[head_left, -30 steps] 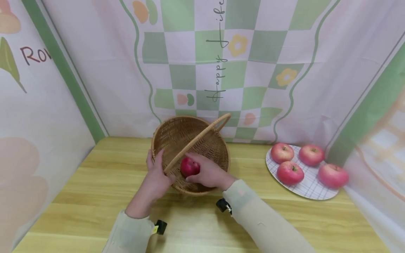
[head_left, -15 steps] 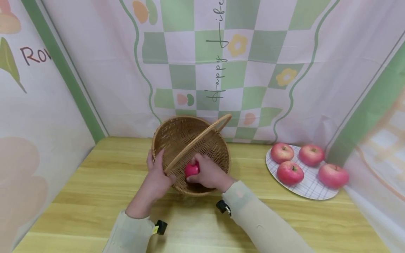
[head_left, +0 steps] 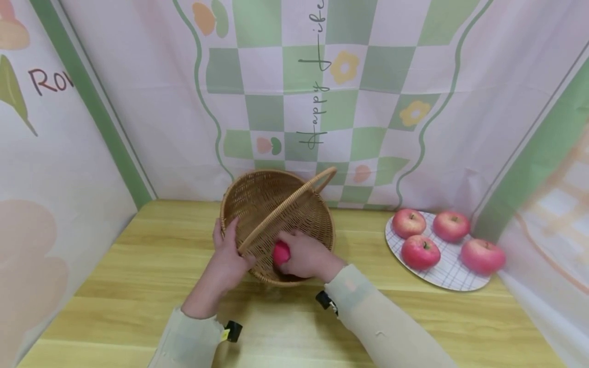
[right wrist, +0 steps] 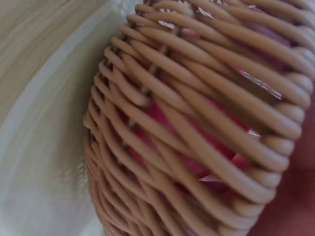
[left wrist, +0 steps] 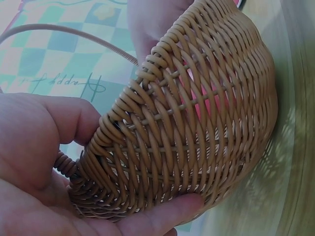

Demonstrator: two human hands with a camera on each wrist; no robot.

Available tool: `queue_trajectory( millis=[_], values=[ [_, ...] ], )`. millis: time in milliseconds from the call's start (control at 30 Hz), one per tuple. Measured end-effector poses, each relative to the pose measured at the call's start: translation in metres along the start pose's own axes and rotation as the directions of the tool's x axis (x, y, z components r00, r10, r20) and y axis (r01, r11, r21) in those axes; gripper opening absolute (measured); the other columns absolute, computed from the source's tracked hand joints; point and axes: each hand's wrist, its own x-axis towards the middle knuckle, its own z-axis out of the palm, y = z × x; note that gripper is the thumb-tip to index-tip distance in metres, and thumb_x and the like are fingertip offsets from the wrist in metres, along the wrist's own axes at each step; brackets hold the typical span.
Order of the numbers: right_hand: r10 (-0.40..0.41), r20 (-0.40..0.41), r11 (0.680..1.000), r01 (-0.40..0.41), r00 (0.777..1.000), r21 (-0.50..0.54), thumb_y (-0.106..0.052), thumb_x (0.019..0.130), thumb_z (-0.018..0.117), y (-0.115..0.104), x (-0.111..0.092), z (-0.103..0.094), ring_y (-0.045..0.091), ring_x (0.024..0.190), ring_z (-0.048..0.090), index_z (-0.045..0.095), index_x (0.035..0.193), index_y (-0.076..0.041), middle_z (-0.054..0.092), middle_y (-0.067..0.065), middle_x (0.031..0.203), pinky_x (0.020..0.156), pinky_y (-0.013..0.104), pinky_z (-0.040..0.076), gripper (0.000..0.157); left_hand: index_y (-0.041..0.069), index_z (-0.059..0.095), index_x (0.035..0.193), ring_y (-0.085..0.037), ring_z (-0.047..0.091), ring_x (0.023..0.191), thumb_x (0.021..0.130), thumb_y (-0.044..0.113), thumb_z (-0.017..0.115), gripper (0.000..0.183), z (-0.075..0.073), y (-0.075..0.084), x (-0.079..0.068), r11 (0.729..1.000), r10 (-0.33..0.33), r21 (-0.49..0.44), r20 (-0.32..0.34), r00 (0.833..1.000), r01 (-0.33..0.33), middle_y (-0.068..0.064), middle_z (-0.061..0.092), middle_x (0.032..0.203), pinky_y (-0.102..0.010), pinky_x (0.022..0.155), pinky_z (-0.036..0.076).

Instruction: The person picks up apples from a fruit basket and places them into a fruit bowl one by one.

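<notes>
A woven wicker basket [head_left: 271,179] with an arched handle [head_left: 280,207] sits on the table. My left hand [head_left: 227,260] grips its left rim by the handle's foot; in the left wrist view the fingers [left wrist: 162,214] lie along the outer weave. Inside the basket, low and toward the front, my right hand [head_left: 306,255] holds a round red fruit [head_left: 281,252]. Most of the fruit is hidden by the hand; its exact kind I cannot tell. Red also shows through the weave in both wrist views, as with the fruit [right wrist: 170,132] in the right wrist view.
To the right, an oval plate [head_left: 453,276] with a checked pattern bears several red apples [head_left: 421,252]. The wooden table [head_left: 129,286] reaches back to a printed cloth [head_left: 303,112], and cloth walls stand at both sides.
My right hand, with the red fruit, has shifted slightly right and turned, so less of the fruit shows. My left hand and the basket have stayed in place.
</notes>
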Motion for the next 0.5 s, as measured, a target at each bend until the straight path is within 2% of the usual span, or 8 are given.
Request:
queue_trajectory(
  millis=[67,133,300,367,500],
  values=[
    [-0.006,-0.013,1.0,0.006,1.0,-0.006,-0.029,0.076,0.078,-0.0003,0.0007,-0.0002,0.019,0.088,0.059,0.053,0.123,-0.02,0.058,0.008,0.108,0.068,0.035,0.051,0.054,0.02,0.008,0.161,-0.039,0.06,0.095,0.083,-0.003,0.067,0.101,0.0003,-0.0004,0.0003,1.0,0.0,-0.006,0.001,1.0,0.0,-0.012,-0.032,0.158,-0.032,0.059,0.051],
    [-0.008,-0.025,1.0,0.009,1.0,0.011,-0.029,0.073,0.08,0.0004,0.0007,0.0,0.017,0.082,0.058,0.051,0.119,-0.019,0.055,0.006,0.102,0.065,0.033,0.05,0.056,0.019,0.009,0.161,-0.043,0.056,0.104,0.083,-0.004,0.067,0.1,0.0007,-0.001,0.0006,1.0,0.005,-0.008,-0.002,1.0,-0.005,-0.013,-0.031,0.158,-0.033,0.063,0.052],
    [0.032,-0.048,0.991,-0.026,0.998,0.134,-0.027,0.073,0.082,0.0042,-0.0007,-0.001,0.018,0.081,0.058,0.054,0.131,-0.019,0.048,0.011,0.114,0.065,0.033,0.051,0.065,0.016,0.011,0.161,-0.049,0.051,0.114,0.083,-0.003,0.067,0.098,0.0011,-0.0014,0.0005,1.0,0.007,-0.003,-0.006,1.0,-0.007,-0.014,-0.029,0.159,-0.034,0.067,0.053],
    [0.055,-0.068,0.983,-0.042,0.996,0.177,-0.028,0.075,0.083,0.0054,-0.0008,-0.0031,0.02,0.085,0.059,0.056,0.134,-0.02,0.047,0.012,0.119,0.069,0.035,0.052,0.066,0.016,0.01,0.161,-0.047,0.053,0.11,0.083,-0.003,0.067,0.099,0.0011,-0.0013,0.0008,1.0,0.007,0.001,-0.007,1.0,-0.007,-0.013,-0.029,0.159,-0.033,0.066,0.052],
    [0.093,-0.126,0.969,-0.061,0.988,0.238,-0.031,0.076,0.086,0.0075,0.0003,-0.0077,0.022,0.094,0.058,0.059,0.13,-0.019,0.05,0.01,0.119,0.077,0.039,0.051,0.061,0.017,0.009,0.161,-0.04,0.059,0.096,0.083,-0.003,0.068,0.1,0.0009,-0.0011,0.0013,1.0,0.003,0.002,-0.006,1.0,-0.003,-0.012,-0.03,0.159,-0.033,0.06,0.051]
  ],
)
